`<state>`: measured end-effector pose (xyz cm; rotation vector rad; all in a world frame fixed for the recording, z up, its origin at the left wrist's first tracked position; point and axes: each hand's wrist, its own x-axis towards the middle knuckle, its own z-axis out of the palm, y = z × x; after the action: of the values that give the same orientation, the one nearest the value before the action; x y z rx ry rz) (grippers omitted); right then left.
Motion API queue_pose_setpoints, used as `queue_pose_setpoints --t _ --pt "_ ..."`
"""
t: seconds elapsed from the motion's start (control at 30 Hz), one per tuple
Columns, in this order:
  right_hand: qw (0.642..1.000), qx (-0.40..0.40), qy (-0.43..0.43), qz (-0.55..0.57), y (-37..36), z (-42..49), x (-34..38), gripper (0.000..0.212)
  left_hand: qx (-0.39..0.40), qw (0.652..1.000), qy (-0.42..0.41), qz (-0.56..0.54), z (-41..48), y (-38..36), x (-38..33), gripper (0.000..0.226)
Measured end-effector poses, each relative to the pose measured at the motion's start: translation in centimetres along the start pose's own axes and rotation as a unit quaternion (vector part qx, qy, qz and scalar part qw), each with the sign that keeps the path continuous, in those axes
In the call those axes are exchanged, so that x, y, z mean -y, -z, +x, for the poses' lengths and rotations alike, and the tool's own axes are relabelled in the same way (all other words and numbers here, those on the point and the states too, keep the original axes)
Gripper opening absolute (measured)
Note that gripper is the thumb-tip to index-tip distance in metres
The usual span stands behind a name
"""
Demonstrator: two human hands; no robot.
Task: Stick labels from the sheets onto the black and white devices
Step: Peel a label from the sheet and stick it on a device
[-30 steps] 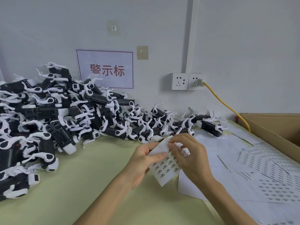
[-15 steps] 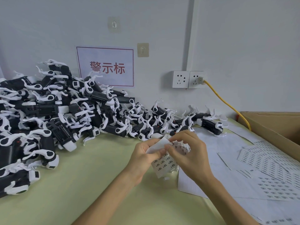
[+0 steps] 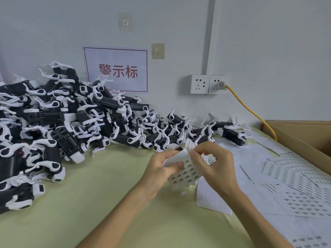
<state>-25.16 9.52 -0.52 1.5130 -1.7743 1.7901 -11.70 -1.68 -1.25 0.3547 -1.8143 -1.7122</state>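
Observation:
A small white label sheet [image 3: 186, 174] with rows of tiny black-printed labels is held above the table's middle. My left hand [image 3: 159, 170] grips its left side, thumb pressed on the front. My right hand [image 3: 216, 163] pinches the sheet's upper edge between thumb and forefinger, the paper bent over there. A big heap of black and white devices [image 3: 68, 126] lies along the wall from the far left to behind my hands. One device [image 3: 234, 136] lies apart at the heap's right end.
Several more label sheets [image 3: 293, 178] and blank backing papers [image 3: 213, 199] cover the table's right side. An open cardboard box [image 3: 304, 138] stands at the far right. A yellow cable [image 3: 250, 111] runs from the wall socket [image 3: 207, 84]. The table [image 3: 100, 203] has a pale green top.
Both hands drew closer together on the sheet. My right thumb and forefinger shifted to its upper edge and the top of the sheet curled over.

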Motion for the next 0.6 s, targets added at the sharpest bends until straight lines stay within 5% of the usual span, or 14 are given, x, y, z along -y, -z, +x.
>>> queue_pose_setpoints --t 0.17,0.3,0.5,0.6 --pt "0.998 -0.043 -0.053 0.015 0.2 0.2 -0.4 0.017 -0.032 0.999 0.002 0.0 0.1 0.3 -0.5 0.027" --pt "0.996 -0.06 -0.056 0.028 0.4 0.4 -0.4 0.014 -0.159 0.986 -0.013 -0.035 0.6 1.4 -1.2 0.037" --pt "0.998 -0.007 -0.059 0.02 0.0 0.2 -0.5 0.023 -0.421 0.901 0.007 -0.107 1.6 4.1 -0.7 0.038" --pt "0.998 0.022 -0.06 0.028 -0.1 0.1 -0.5 0.024 -0.525 0.851 0.006 0.033 1.4 4.4 -0.1 0.041"
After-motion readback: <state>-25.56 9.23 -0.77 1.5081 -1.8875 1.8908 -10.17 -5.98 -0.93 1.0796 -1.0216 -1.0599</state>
